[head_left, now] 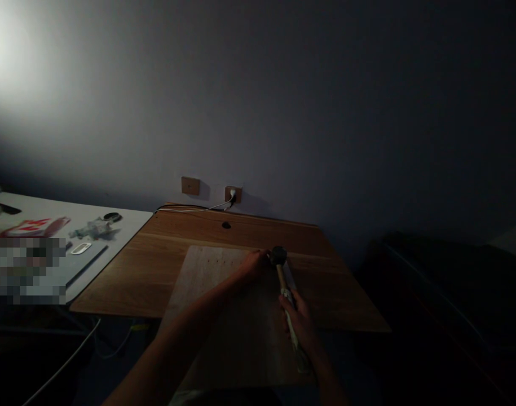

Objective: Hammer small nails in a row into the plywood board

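Right hand point(299, 317) nearest, fingers wrapped round the hammer point(285, 293) handle, head resting at the board's point(224, 304) far edge on the wooden tabletop point(156, 265). Left hand point(254, 264) just beside the head, fingers pinched as if steadying a nail; too dark to confirm. Faint row of dots on board, poss. nails already in. Looks mid-job.

Dim wall point(283, 84), wooden desk point(156, 265)

Right hand point(299, 320) gripping hammer point(283, 282), left hand point(253, 264) on board point(215, 293)
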Demonstrator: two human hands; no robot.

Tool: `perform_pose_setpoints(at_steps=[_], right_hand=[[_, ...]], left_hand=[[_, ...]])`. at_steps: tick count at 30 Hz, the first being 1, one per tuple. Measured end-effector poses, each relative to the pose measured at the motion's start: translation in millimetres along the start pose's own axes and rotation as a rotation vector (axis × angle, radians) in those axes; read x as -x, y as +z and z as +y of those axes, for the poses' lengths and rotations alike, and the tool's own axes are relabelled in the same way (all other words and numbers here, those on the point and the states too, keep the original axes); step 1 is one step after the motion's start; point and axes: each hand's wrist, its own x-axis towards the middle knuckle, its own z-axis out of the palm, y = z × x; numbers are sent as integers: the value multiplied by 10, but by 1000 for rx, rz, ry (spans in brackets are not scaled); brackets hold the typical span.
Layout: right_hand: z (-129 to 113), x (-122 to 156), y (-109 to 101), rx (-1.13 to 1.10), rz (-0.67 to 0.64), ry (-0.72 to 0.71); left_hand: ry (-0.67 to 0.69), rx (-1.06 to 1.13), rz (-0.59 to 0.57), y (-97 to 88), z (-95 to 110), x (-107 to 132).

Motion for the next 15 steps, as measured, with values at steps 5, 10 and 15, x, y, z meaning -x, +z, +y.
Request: perform_pose_setpoints(at_steps=[5, 10, 15], right_hand=[[-27, 20, 16, -1, 10, 4], [-59, 33, 8, -3, 38, 19], [-47, 9, -18, 16, 15, 17]], left_hand=[[44, -2, 21, 23, -30, -2], [36, 8, -12, -12, 22, 11], [25, -10, 10, 0, 3, -5]])
